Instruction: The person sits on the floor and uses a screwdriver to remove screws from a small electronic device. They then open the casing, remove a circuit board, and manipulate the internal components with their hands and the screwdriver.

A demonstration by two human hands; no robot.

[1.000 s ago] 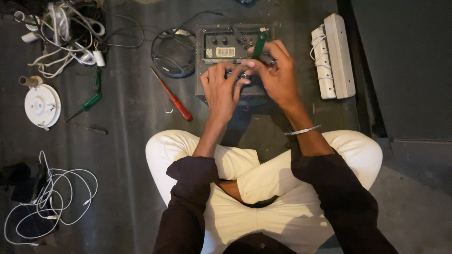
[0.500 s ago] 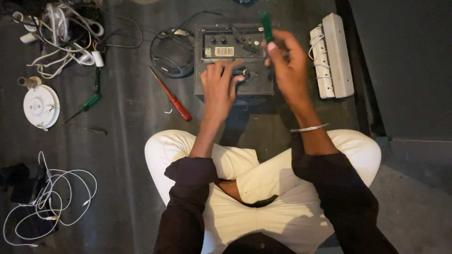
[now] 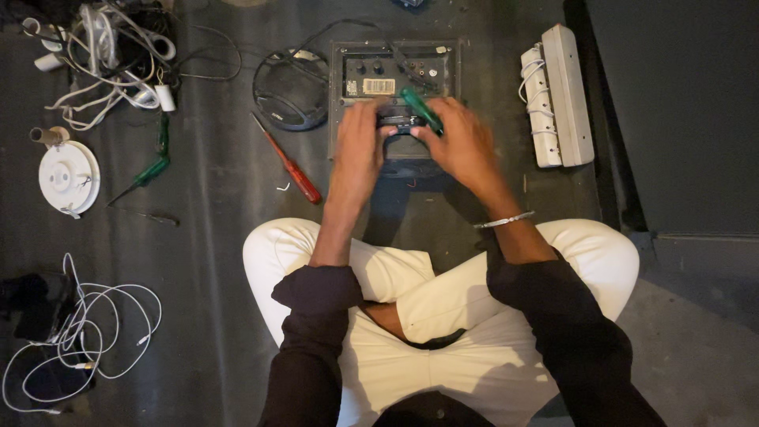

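A dark rectangular electronic unit (image 3: 356, 59) with knobs lies on the floor ahead of my crossed legs. Both hands are over its near edge. My right hand (image 3: 462, 146) holds a green-handled screwdriver (image 3: 419, 107) that slants up to the left across the unit. My left hand (image 3: 360, 146) has its fingers on a small black part (image 3: 399, 124) at the unit's front, which sits between the two hands. A round black speaker (image 3: 292, 88) lies wired just left of the unit.
A red-handled screwdriver (image 3: 292, 166) lies left of my left hand. Further left are a green-handled screwdriver (image 3: 146, 172), a round white fitting (image 3: 67, 178) and tangled white cables (image 3: 103, 47). A white power strip (image 3: 561, 95) lies at right. More white cable (image 3: 79, 332) is coiled at bottom left.
My right hand, raised with the green screwdriver half a second ago, has come back down to the unit's front edge beside my left hand.
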